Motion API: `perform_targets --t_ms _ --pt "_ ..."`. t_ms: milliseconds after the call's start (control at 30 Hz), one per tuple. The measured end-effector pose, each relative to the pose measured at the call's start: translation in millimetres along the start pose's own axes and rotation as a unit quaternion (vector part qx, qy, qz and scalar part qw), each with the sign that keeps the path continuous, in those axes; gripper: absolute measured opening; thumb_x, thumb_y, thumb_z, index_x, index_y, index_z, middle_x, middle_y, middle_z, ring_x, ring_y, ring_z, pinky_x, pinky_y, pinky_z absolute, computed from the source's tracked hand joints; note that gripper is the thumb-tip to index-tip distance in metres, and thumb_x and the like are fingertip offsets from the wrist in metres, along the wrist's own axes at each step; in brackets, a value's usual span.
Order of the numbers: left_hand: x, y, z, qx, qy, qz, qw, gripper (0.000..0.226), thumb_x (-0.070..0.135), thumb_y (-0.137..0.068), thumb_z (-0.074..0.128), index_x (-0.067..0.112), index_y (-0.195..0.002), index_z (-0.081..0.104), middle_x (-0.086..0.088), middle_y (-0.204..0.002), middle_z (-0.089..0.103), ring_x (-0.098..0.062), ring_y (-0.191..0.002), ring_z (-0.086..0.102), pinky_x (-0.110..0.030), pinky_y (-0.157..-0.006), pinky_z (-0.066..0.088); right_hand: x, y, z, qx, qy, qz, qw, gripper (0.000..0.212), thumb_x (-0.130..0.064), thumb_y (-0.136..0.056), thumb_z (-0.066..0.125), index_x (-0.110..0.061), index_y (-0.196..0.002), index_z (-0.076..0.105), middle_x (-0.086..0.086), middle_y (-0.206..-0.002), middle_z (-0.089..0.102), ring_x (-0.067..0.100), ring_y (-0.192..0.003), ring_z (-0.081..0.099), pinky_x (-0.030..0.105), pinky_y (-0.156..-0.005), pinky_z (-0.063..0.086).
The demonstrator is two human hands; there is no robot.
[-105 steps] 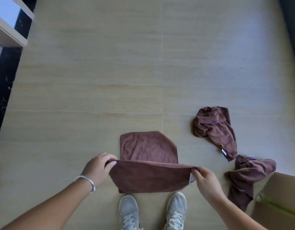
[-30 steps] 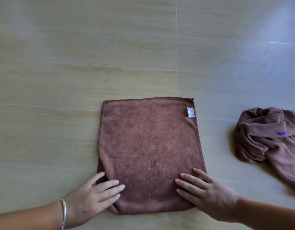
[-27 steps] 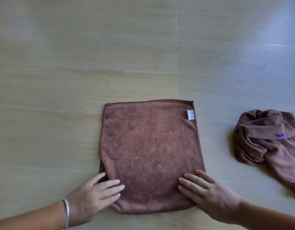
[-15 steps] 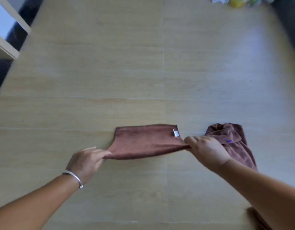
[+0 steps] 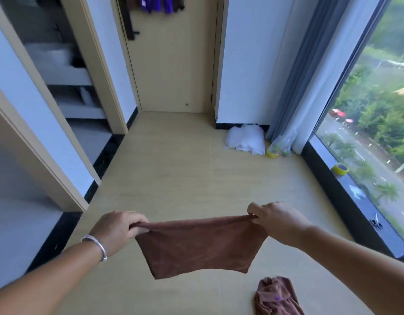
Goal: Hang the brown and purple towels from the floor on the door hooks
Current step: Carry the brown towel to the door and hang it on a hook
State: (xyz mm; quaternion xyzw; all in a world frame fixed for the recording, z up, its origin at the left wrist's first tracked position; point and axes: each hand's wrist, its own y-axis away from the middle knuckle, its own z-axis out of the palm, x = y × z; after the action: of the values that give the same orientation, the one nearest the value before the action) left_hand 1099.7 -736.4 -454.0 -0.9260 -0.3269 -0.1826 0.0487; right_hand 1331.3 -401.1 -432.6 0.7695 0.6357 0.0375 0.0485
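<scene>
Two hands keep your brown towel point(image 5: 199, 243) stretched clear of the floor point(image 5: 185, 173): your left hand point(image 5: 119, 230) pinches one top corner, your right hand point(image 5: 276, 220) clenches the other, so it hangs flat for carrying. The door point(image 5: 173, 64) ahead already bears purple towels point(image 5: 155, 4). A crumpled brown towel point(image 5: 277, 296) waits at lower right.

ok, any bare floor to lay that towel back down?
Yes: the wide floor ahead of the held brown towel, up to the door. Crowded: a crumpled brown towel lower right; a white bundle and bag by the curtain.
</scene>
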Motion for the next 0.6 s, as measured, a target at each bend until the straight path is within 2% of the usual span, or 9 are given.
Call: perform_targets --t_ms 133,233,333,400,467,533,600 --pt "45.9 -1.9 -131.7 0.064 -0.012 0.039 0.997 0.013 0.033 -0.090 0.064 0.041 -0.082 0.058 0.021 -0.077 0.064 0.000 -0.071 0.059 -0.022 -0.061 0.047 -2.1 14.4 -135.2 0.051 0.001 -0.013 0.999 0.007 -0.036 -0.100 0.040 -0.032 -0.101 0.034 -0.007 -0.065 0.043 0.020 -0.058 0.045 0.031 -0.053 0.029" --pt "83.2 2.8 -213.1 0.127 -0.048 0.060 0.989 0.013 0.029 -0.091 0.061 0.037 -0.090 0.050 0.019 -0.075 0.062 -0.002 -0.066 0.057 -0.019 -0.056 0.040 -5.7 25.7 -219.8 0.113 0.004 -0.020 0.993 0.008 -0.030 -0.099 0.041 -0.030 -0.097 0.034 -0.006 -0.060 0.041 0.012 -0.049 0.037 0.029 -0.045 0.024" --pt "113.8 6.5 -277.5 0.181 -0.093 0.106 0.973 0.017 0.018 -0.093 0.057 0.032 -0.087 0.050 0.019 -0.079 0.058 -0.010 -0.064 0.054 -0.026 -0.057 0.041 -7.5 30.2 -284.2 0.159 0.012 -0.015 0.987 0.015 -0.022 -0.097 0.039 -0.031 -0.088 0.030 -0.003 -0.056 0.039 0.013 -0.045 0.037 0.027 -0.041 0.023" --pt "131.1 10.2 -313.9 0.189 -0.123 0.142 0.964 0.022 0.010 -0.094 0.052 0.030 -0.084 0.055 0.020 -0.086 0.057 -0.012 -0.069 0.055 -0.027 -0.061 0.043 -6.5 34.4 -321.0 0.179 0.016 -0.019 0.984 0.016 -0.016 -0.094 0.040 -0.030 -0.088 0.036 -0.005 -0.062 0.044 0.019 -0.049 0.044 0.025 -0.043 0.028" --pt "148.9 12.2 -351.0 0.201 -0.153 0.168 0.953 0.026 0.009 -0.095 0.048 0.028 -0.088 0.065 0.023 -0.093 0.059 -0.013 -0.078 0.060 -0.028 -0.067 0.046 -4.2 40.9 -359.3 0.205 0.042 -0.034 0.977 0.024 -0.008 -0.091 0.044 -0.031 -0.092 0.049 -0.011 -0.079 0.053 0.016 -0.062 0.049 0.024 -0.052 0.034" --pt "168.7 12.0 -385.8 0.227 -0.168 0.164 0.945 0.027 0.012 -0.096 0.048 0.027 -0.097 0.070 0.021 -0.101 0.063 -0.012 -0.086 0.063 -0.029 -0.072 0.047 -1.8 49.6 -396.6 0.236 0.056 -0.042 0.969 0.036 -0.003 -0.088 0.047 -0.034 -0.099 0.060 -0.017 -0.099 0.059 0.010 -0.073 0.052 0.023 -0.063 0.041" --pt "187.3 11.1 -414.9 0.253 -0.172 0.143 0.941 0.025 0.013 -0.096 0.051 0.027 -0.102 0.071 0.020 -0.107 0.065 -0.012 -0.093 0.063 -0.029 -0.076 0.047 -0.9 58.7 -430.0 0.272 0.039 -0.033 0.961 0.035 -0.007 -0.091 0.046 -0.034 -0.102 0.066 -0.018 -0.106 0.063 0.009 -0.083 0.057 0.023 -0.073 0.044"
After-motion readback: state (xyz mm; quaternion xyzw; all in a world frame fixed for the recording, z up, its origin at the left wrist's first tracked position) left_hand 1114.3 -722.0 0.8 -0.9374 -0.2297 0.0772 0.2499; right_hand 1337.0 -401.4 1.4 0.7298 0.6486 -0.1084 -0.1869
